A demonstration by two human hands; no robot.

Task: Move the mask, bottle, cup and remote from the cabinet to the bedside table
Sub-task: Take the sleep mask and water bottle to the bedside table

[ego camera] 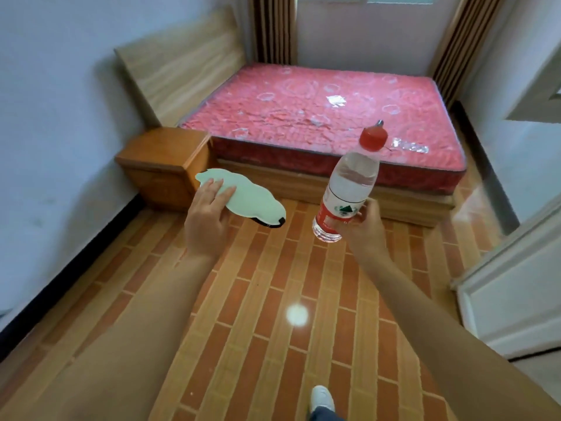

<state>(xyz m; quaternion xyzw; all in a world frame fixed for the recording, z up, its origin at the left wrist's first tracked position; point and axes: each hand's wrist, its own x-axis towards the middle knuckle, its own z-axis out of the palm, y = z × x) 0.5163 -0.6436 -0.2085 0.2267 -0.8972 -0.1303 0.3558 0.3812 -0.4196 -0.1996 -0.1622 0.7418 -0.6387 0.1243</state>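
My left hand (208,215) holds a pale green eye mask (252,199) with a black strap end, flat out in front of me above the floor. My right hand (365,226) grips the lower part of a clear water bottle (349,189) with a red cap and red label, tilted to the right. The wooden bedside table (164,161) stands ahead on the left, beside the bed, its top bare. The cup, the remote and the cabinet are out of view.
A bed with a red mattress (318,117) and a wooden headboard (182,74) fills the far side. Brick-pattern floor (273,299) lies between me and the table. A white door (516,284) stands at right. My shoe (321,398) shows at the bottom.
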